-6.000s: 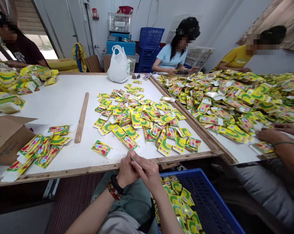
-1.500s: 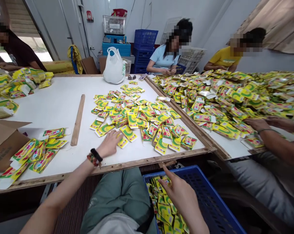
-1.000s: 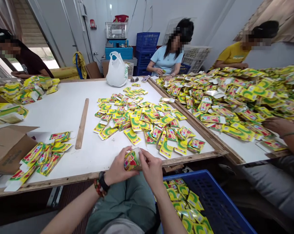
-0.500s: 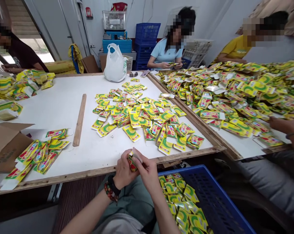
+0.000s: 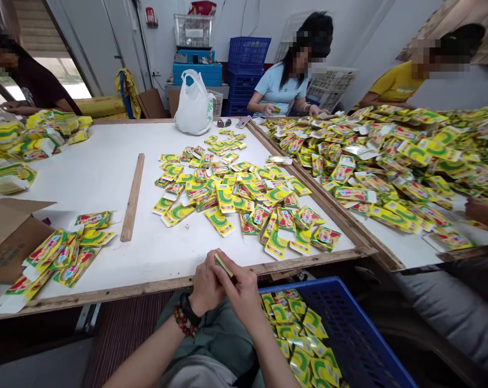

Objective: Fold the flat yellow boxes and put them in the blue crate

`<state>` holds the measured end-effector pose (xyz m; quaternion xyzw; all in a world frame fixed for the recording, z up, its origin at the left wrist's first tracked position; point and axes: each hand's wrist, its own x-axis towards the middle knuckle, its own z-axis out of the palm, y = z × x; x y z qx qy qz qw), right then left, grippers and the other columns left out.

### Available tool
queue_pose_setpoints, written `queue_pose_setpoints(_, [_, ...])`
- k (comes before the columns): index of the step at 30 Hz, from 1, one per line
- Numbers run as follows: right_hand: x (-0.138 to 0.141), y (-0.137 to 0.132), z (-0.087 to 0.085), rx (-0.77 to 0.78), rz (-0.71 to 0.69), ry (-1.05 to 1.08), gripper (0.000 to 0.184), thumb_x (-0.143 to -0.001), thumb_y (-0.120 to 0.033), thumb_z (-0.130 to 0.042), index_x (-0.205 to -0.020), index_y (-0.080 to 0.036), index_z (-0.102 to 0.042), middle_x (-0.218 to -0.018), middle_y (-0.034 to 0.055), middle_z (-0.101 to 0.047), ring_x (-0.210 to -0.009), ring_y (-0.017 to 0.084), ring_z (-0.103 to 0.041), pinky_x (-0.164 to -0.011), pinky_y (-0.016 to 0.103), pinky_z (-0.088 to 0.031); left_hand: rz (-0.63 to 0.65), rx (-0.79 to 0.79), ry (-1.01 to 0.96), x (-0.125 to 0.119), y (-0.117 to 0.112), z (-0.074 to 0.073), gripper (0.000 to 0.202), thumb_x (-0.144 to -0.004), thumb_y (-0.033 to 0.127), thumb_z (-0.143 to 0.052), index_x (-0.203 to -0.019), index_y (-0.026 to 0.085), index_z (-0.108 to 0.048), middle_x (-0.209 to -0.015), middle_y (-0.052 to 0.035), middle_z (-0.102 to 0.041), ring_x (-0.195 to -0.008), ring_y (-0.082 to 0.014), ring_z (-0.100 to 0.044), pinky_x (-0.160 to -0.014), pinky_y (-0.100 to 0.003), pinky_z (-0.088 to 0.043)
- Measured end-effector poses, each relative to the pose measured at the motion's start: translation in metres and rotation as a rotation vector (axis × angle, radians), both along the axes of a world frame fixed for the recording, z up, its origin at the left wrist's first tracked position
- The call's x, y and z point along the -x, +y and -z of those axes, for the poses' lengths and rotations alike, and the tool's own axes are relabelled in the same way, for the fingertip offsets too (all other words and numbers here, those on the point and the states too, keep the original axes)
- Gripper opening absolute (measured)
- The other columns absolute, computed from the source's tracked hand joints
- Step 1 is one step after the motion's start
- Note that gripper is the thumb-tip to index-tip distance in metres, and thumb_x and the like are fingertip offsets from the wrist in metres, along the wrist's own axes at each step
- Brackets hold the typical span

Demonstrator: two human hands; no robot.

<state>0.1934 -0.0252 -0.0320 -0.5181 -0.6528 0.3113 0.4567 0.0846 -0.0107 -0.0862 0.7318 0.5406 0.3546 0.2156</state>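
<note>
— Hands first?
— Left hand (image 5: 206, 285) and right hand (image 5: 242, 293), side by side above the near edge of the table, curled inward, almost touching, both grasping.
— Grasping what?
— One yellow foil sachet (image 5: 223, 264), tilted, pinched between the two hands, just above the wooden frame (image 5: 106, 291) of the white table (image 5: 86, 161). Exactly which fingers, impossible to tell from this view.
— And on the left wrist?
— A black band (image 5: 189, 310) and a string of dark beads (image 5: 182, 321).
— Below the hands?
— At the lower right of the frame, a blue plastic crate (image 5: 349, 328), holding a layer of yellow sachets (image 5: 296, 334). The right forearm just beside its rim.
— On the white table?
— In the middle, a loose scatter of yellow sachets (image 5: 228, 199). Left of that, a long wooden strip (image 5: 133, 196). At the lower left, a smaller group of red-and-yellow sachets (image 5: 56, 258), beside an open cardboard box (image 5: 9, 237).
— Further right?
— A second table, heaped with sachets (image 5: 389, 161). At the right edge of the frame, a co-worker's hand (image 5: 484, 211), near that heap.
— Far side?
— Upper middle, a person in a pale blue T-shirt (image 5: 282, 89). Upper right, a person in a yellow T-shirt (image 5: 395, 83). Upper left, a person in a dark top (image 5: 42, 89). On the far end of the white table, a white plastic bag (image 5: 193, 99).
</note>
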Motion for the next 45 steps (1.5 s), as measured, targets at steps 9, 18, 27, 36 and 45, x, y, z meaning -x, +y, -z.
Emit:
queue_pose_setpoints(9, [-0.031,-0.017,0.002,-0.078,0.119,-0.135,0.033,-0.092,-0.029,-0.047,-0.111,-0.018,-0.071,-0.096,0.0102,-0.076,-0.078,0.022,-0.074,-0.065,0.027,-0.058,0.494,0.026,0.094,0.039,0.03,-0.029,0.055,-0.078,0.04,-0.063,-0.125,0.019,-0.044,-0.12,-0.0117,-0.057,-0.109,-0.0268,-0.055,-0.092,-0.041,-0.048])
queue_pose_setpoints(18, [-0.087,-0.032,0.009,0.031,0.237,-0.644,0.037,-0.089,-0.034,-0.05,-0.118,-0.018,-0.067,-0.115,0.0142,-0.07,-0.104,0.029,-0.067,-0.084,0.04,-0.056,-0.09,0.22,0.681,0.105,0.134,-0.064,0.039,-0.081,0.036,-0.059,-0.105,0.005,-0.061,-0.109,-0.0233,-0.063,-0.109,-0.039,-0.054,-0.089,-0.047,-0.043])
queue_pose_setpoints(27, [0.007,0.016,0.033,-0.102,-0.174,-0.063,0.047,-0.088,-0.012,-0.042,-0.134,-0.022,-0.051,-0.125,0.0107,-0.064,-0.115,0.024,-0.06,-0.104,0.05,-0.04,0.009,0.139,-0.013,0.04,0.022,-0.07,0.057,-0.073,0.036,-0.067,-0.125,0.021,-0.05,-0.103,-0.0058,-0.064,-0.085,-0.0192,-0.062,-0.079,-0.032,-0.05])
queue_pose_setpoints(36, [0.0,-0.002,0.028,0.421,-0.054,1.03,0.031,-0.072,-0.041,-0.066,-0.094,-0.021,-0.075,-0.101,0.0065,-0.074,-0.1,0.028,-0.065,-0.095,0.043,-0.047,-0.189,-0.07,-0.345,-0.018,-0.008,-0.005,0.067,-0.078,0.033,-0.064,-0.13,0.018,-0.025,-0.123,-0.0173,-0.056,-0.109,-0.0254,-0.06,-0.088,-0.04,-0.05])
queue_pose_setpoints(45, [-0.006,0.006,-0.001,0.519,-0.007,0.949,0.029,-0.062,-0.026,-0.07,-0.089,-0.019,-0.078,-0.09,0.0068,-0.077,-0.09,0.028,-0.07,-0.084,0.042,-0.054,0.068,-0.217,-0.212,-0.008,-0.004,-0.005,0.055,-0.074,0.028,-0.06,-0.119,0.023,-0.03,-0.14,-0.0177,-0.043,-0.119,-0.0277,-0.056,-0.086,-0.041,-0.05])
